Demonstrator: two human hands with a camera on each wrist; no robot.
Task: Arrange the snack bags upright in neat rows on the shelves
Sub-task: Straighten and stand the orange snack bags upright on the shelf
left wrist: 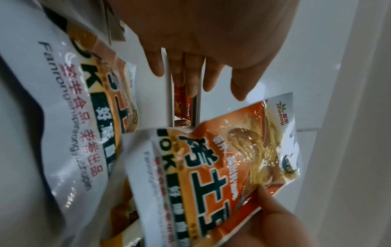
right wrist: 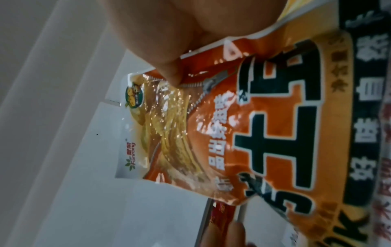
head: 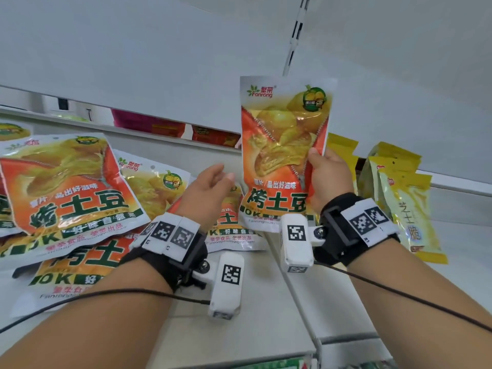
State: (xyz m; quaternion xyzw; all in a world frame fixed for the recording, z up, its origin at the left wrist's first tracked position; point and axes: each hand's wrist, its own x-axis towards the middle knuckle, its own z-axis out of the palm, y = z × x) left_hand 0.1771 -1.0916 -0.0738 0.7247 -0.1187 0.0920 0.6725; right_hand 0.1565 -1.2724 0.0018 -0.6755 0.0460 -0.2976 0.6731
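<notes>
Above the shelf [head: 266,283], orange snack bag [head: 283,145] upright, pinched by right hand [head: 328,177], left hand [head: 206,187] empty, fingers loose

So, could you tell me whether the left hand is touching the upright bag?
Apart: the head view shows shelf between the left hand and the upright bag.

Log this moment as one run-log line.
right hand: holds orange snack bag upright | left hand: open, empty | loose orange bags: lying flat on shelf

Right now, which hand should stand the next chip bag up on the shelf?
The right hand, probably. It already grips an orange bag upright, near the back of the shelf. The left hand is open and holds nothing.
</notes>
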